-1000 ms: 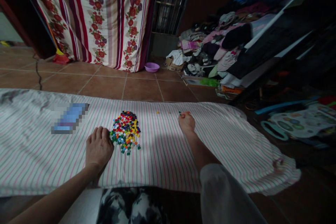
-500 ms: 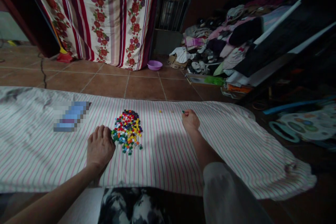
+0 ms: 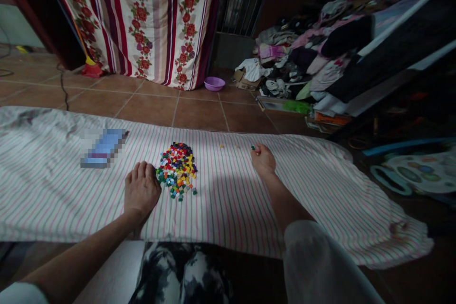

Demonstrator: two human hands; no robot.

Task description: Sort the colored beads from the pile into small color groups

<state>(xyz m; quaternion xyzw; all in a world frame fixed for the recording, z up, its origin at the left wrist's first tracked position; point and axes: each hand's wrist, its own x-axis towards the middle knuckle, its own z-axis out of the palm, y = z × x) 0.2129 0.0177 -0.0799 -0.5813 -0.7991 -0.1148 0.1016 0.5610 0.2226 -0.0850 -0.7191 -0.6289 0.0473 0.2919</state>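
Observation:
A heap of small coloured blocks [image 3: 178, 166] lies on the striped cloth [image 3: 228, 199]. My left hand [image 3: 141, 187] rests palm down at the heap's left edge, fingers stretched out and close together. To the right, my right hand [image 3: 264, 159] has its fingers curled in a pinch, with a small dark green block [image 3: 253, 147] at the fingertips. A yellow block [image 3: 221, 146] and a pale, faint block [image 3: 238, 147] lie apart on the cloth, left of my right hand, roughly in line with the green one.
A blurred blue flat object [image 3: 104, 148] lies on the cloth at the left. Beyond the cloth stand a purple basin [image 3: 214, 84] on the tiles, a floral curtain [image 3: 156, 23] and a heap of clothes [image 3: 302, 52]. A white plastic item with blue edging [image 3: 420, 171] is at the right.
The view has shifted slightly, so everything sits a little further right and higher. My right hand has barely moved by the green block; my left hand stays by the heap.

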